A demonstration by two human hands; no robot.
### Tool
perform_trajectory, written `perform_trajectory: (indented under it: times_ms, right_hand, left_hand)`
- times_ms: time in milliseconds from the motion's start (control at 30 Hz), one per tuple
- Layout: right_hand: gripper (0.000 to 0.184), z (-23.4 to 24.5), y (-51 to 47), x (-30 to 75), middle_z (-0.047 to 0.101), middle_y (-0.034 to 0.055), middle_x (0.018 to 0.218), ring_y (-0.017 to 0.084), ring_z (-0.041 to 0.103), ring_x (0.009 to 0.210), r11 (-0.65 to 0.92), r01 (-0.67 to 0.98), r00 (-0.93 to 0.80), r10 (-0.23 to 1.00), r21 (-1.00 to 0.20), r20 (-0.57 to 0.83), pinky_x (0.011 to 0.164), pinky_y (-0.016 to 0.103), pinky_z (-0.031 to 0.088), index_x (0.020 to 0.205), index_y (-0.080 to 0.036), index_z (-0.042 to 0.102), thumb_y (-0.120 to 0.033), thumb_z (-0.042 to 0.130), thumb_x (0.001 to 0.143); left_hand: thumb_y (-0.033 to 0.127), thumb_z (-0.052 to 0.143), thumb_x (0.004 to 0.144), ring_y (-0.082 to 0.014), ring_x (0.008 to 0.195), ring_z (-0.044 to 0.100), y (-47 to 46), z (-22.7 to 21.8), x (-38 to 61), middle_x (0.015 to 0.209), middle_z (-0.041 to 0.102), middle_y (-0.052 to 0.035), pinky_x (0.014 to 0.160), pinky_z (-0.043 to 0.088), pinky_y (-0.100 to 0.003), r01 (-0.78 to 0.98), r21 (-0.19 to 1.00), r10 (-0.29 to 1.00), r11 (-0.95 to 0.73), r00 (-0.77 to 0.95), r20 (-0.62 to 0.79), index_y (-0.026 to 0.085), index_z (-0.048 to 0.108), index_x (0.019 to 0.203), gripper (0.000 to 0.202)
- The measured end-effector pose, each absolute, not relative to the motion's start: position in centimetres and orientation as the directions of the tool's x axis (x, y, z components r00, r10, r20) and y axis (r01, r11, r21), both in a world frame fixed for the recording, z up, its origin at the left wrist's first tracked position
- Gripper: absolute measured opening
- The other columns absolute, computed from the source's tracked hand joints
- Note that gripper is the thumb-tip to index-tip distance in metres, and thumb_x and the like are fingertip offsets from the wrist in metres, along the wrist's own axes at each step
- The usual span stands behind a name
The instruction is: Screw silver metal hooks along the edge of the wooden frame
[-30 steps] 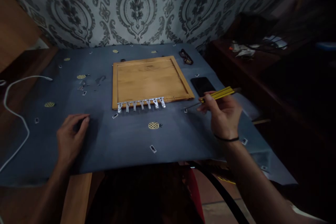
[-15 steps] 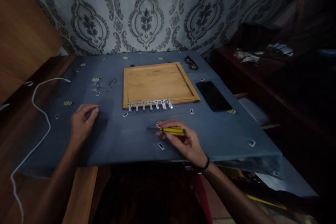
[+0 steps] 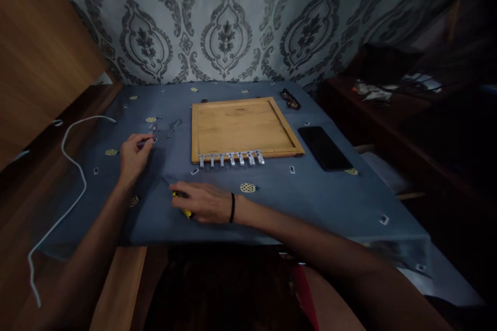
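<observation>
My right hand (image 3: pixel 202 200) lies palm down on the table (image 3: pixel 310 196), fingers curled loosely over a yellow-handled screwdriver (image 3: pixel 182 204) that rests flat on the blue cloth near the front edge; only a bit of yellow shows beneath the hand, so I cannot tell how firmly it is gripped. My left hand (image 3: pixel 134 158) sits farther back and to the left, fingertips pinched together at a small metal piece (image 3: pixel 152 140), beside a little scatter of similar parts (image 3: pixel 171 125). To do this well, I judge the left fingers should close on one piece only and lift it straight up, so the neighbouring bits stay put on the cloth. The wooden frame (image 3: pixel 243 126) lies in the middle of the table with a row of metal hooks (image 3: pixel 231 158) along its near rail, well apart from both hands. There is open cloth between the hands and the frame, good room for moving. I would mind the front edge just beside my right wrist, where the screwdriver could roll off, the white cable (image 3: pixel 73 163) looping to the left, and the phone (image 3: pixel 324 147) and glasses (image 3: pixel 289 98) on the right.
</observation>
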State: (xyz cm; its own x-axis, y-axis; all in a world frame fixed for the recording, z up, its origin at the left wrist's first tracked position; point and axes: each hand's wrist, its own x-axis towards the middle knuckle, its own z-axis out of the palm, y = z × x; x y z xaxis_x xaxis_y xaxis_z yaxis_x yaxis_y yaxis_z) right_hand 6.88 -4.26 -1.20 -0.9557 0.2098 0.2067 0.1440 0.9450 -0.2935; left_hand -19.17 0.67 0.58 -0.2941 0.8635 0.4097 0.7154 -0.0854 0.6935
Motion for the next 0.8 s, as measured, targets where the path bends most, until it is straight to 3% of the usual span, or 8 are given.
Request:
perform_trajectory:
  times_ms: [133,200,300,467,800]
  right_hand:
    - [0.042,-1.8,-3.8,7.0,0.058,0.0213,0.159,0.029,0.065,0.137,0.961,0.095,-0.974,0.143,-0.258,0.174,0.119,0.043,0.052,0.133,-0.017,0.065,-0.024,0.074,0.093]
    - [0.047,-2.3,-3.8,7.2,0.057,0.0238,0.158,0.032,0.063,0.14,0.959,0.085,-0.973,0.138,-0.271,0.186,0.12,0.046,0.05,0.137,-0.014,0.065,-0.029,0.074,0.093]
    - [0.05,-2.6,-3.8,7.4,0.056,0.0237,0.159,0.033,0.063,0.138,0.953,0.076,-0.97,0.138,-0.294,0.199,0.117,0.048,0.052,0.139,-0.015,0.065,-0.035,0.073,0.095]
    - [0.045,-2.5,-3.9,7.4,0.059,0.0206,0.155,0.031,0.057,0.143,0.951,0.056,-0.958,0.137,-0.305,0.253,0.119,0.047,0.049,0.135,-0.017,0.067,-0.033,0.072,0.094]
    - [0.041,-2.2,-3.9,7.3,0.064,0.0185,0.142,0.032,0.06,0.132,0.946,0.043,-0.952,0.136,-0.321,0.274,0.114,0.047,0.05,0.131,-0.015,0.069,-0.031,0.073,0.093]
  left_hand:
    - [0.042,0.061,0.086,-0.0263,0.102,0.071,0.8,1.2,-17.9,0.103,0.076,-0.0068,0.094,0.059,-0.04,0.741,0.661,0.872,-0.122,-0.238,0.428,0.023,0.078,0.097,0.028]
    - [0.044,0.059,0.092,-0.0274,0.108,0.071,0.4,1.6,-16.5,0.107,0.077,-0.0069,0.096,0.059,-0.041,0.759,0.613,0.895,-0.218,-0.094,0.435,0.024,0.079,0.102,0.029]
    - [0.047,0.066,0.095,-0.0283,0.118,0.068,-0.2,1.8,-13.9,0.118,0.077,-0.0067,0.11,0.053,-0.046,0.753,0.53,0.891,-0.39,0.165,0.422,0.026,0.078,0.111,0.029]
    - [0.064,0.084,0.086,-0.0352,0.136,0.056,-0.2,1.2,-10.9,0.138,0.069,-0.0121,0.119,0.047,-0.053,0.745,0.371,0.828,-0.555,0.454,0.329,0.022,0.074,0.127,0.059]
    - [0.067,0.091,0.078,-0.0399,0.147,0.048,0.1,0.6,-9.3,0.143,0.066,-0.0133,0.127,0.033,-0.063,0.823,0.197,0.843,-0.533,0.496,0.207,0.023,0.073,0.129,0.07]
